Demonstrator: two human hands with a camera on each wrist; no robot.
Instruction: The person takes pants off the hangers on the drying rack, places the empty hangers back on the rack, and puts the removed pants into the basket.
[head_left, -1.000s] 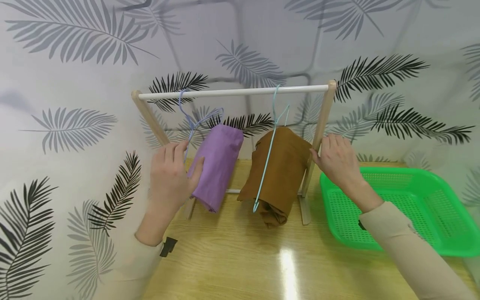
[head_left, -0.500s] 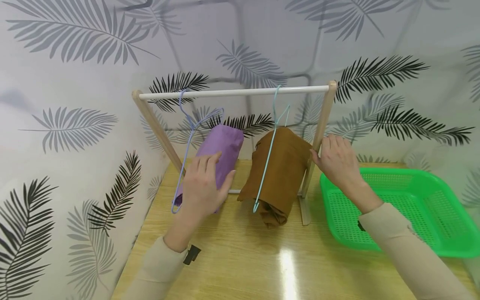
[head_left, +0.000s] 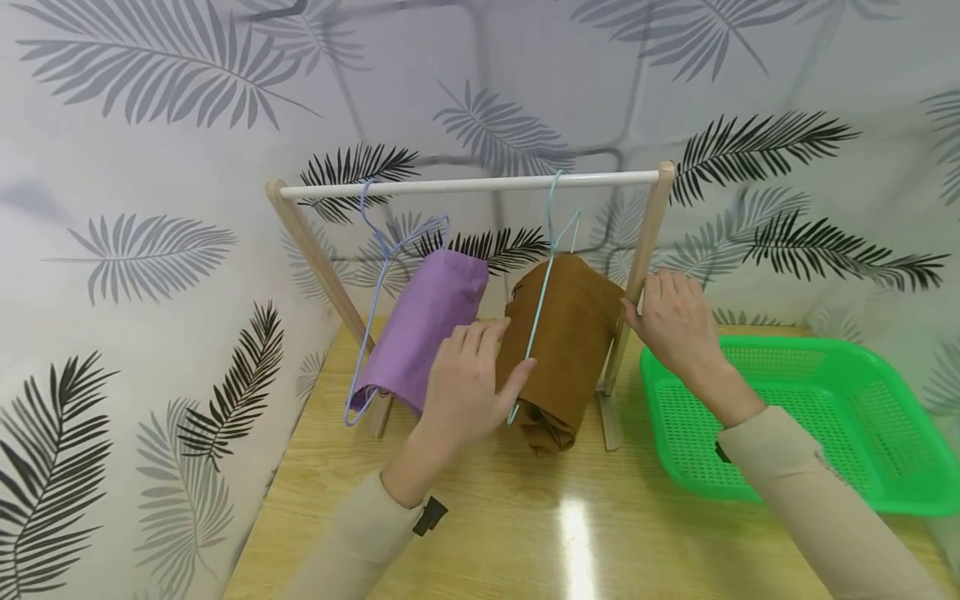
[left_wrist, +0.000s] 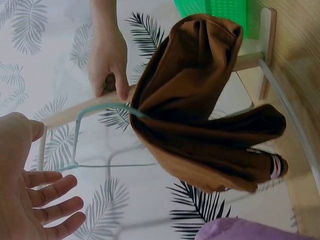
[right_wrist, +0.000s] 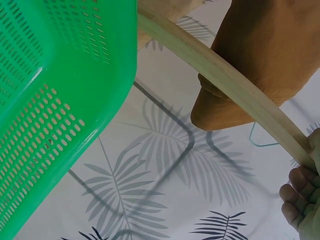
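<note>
Brown cloth [head_left: 566, 333] hangs on a teal hanger [head_left: 554, 243] near the right end of the rail [head_left: 465, 185] — the left hand [head_left: 468, 383], fingers spread and holding nothing, is best brought in lightly, while the right hand [head_left: 677, 321], gripping the right upright [head_left: 647, 242], should brace against sway.

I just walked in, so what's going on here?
A person is at a small clothes rack on a wooden table. Their right hand grips the rack's right post. Their left hand holds nothing and is in front of the rack. A purple cloth hangs on a lilac hanger, and a brown garment on a turquoise hanger. A green basket sits to the right of the rack.
</note>
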